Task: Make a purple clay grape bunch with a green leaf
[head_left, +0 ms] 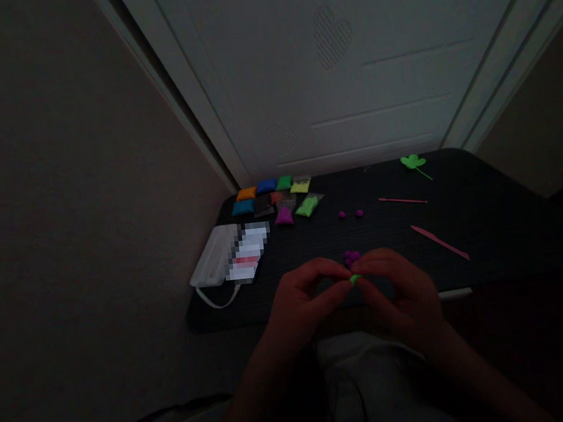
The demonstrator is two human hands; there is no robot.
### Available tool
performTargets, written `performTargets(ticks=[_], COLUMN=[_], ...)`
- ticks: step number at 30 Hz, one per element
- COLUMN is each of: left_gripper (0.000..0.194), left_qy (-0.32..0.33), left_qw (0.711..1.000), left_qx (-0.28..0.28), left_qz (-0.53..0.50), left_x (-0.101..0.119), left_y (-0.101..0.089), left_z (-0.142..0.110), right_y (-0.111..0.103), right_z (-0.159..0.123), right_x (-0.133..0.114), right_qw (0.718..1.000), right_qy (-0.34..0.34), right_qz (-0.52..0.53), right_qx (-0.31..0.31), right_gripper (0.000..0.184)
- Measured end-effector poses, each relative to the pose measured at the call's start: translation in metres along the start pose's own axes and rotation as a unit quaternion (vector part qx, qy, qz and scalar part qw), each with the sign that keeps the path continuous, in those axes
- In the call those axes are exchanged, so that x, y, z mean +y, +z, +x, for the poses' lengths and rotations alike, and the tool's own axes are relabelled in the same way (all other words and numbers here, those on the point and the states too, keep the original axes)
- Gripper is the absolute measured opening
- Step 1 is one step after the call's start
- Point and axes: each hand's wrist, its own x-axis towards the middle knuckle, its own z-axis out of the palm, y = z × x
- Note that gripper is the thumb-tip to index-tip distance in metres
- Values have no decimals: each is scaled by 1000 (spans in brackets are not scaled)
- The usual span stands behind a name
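Between the fingertips of both hands is a small piece of bright green modelling clay [355, 280]. My left hand [306, 297] pinches it from the left, thumb and forefinger closed on it. From the other side my right hand [401, 287] pinches the same piece. Just beyond the fingertips lies a cluster of purple clay balls [351, 257], partly hidden by my fingers. Two small purple clay pieces, a left one [341, 215] and a right one [359, 213], sit farther back on the table.
Bags of coloured clay, including a purple bag [285, 216] and a light green bag [308, 206], lie back left on the dark table [309, 241]. Nearby are a phone [248, 253] and a cabled white box [216, 255]. Rightward lie a pink knife [440, 242], thin tool [403, 200] and green clover [413, 162].
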Motion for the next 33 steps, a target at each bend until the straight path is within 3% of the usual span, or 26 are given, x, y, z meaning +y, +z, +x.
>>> performTargets(ticks=[23,28,33], left_gripper=[15,14,16], left_qy=[-43,-66,-83], left_qw=[999,995,990], left_qx=[24,65,104], left_qz=[3,-27,-50], left_x=[-3,-11,-29], left_y=[0,-3,-6], left_z=[-1,4,16], right_y=[-1,-11,3], right_z=[0,4,-7], right_x=[4,29,70], right_qw=[1000,992,961], right_qy=[15,82,140], right_qz=[-13,-92,-226], right_qx=[-3,2,-75], right_gripper=[21,22,46])
